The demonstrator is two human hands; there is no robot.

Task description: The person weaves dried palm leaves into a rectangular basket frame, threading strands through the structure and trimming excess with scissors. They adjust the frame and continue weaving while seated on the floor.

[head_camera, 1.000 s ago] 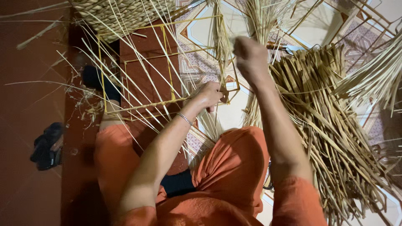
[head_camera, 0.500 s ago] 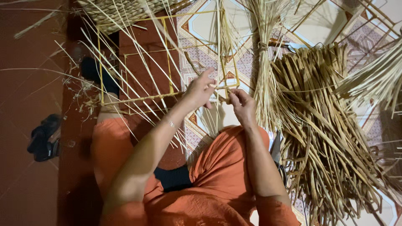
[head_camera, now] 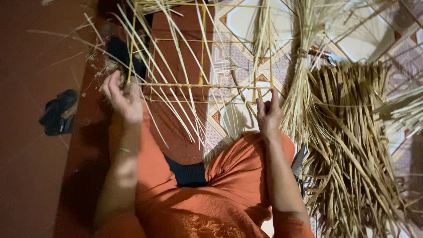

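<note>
Left hand (head_camera: 122,98) and right hand (head_camera: 269,115) each pinch a lower corner of the straw frame (head_camera: 200,86), held above the knees. Loose straw pile (head_camera: 352,145) lies just right of it.

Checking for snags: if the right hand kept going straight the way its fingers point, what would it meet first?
The right hand points up-frame; its fingertips already touch the thin yellow stick frame at its wrapped horizontal bar, so it would likely push that bar first. Depth is unclear.

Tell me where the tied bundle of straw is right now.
In the head view, the tied bundle of straw stands right of centre, just right of the right hand at the yellow wire frame, with the heap of loose straw on its right.
</note>
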